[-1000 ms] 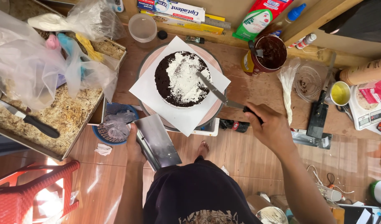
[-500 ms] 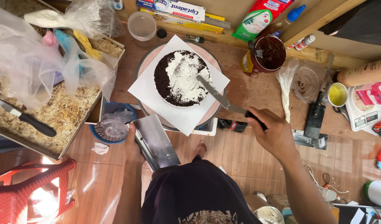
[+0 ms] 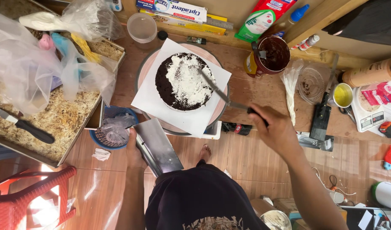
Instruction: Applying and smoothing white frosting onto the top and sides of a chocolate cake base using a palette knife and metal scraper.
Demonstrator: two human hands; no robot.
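Observation:
A round dark chocolate cake (image 3: 183,81) partly spread with white cream sits on a white paper sheet (image 3: 153,96) on a pink turntable (image 3: 145,67). My right hand (image 3: 274,129) grips the black handle of a long palette knife (image 3: 216,90), whose blade lies on the cake's right side. My left hand (image 3: 134,149) holds a flat metal scraper (image 3: 158,147) at the table's near edge, below the turntable.
A tray of crumbs (image 3: 55,117) with a black-handled knife (image 3: 23,124) and plastic bags (image 3: 33,64) lies left. A blue bowl (image 3: 112,130) sits beside my left hand. A jar of dark chocolate (image 3: 273,53), a piping bag (image 3: 290,91), a yellow cup (image 3: 341,96) and a scale (image 3: 371,113) stand right. A red stool (image 3: 31,196) stands lower left.
My right hand has shifted a little with the palette knife, which stays on the cake's right side. My left hand keeps hold of the scraper.

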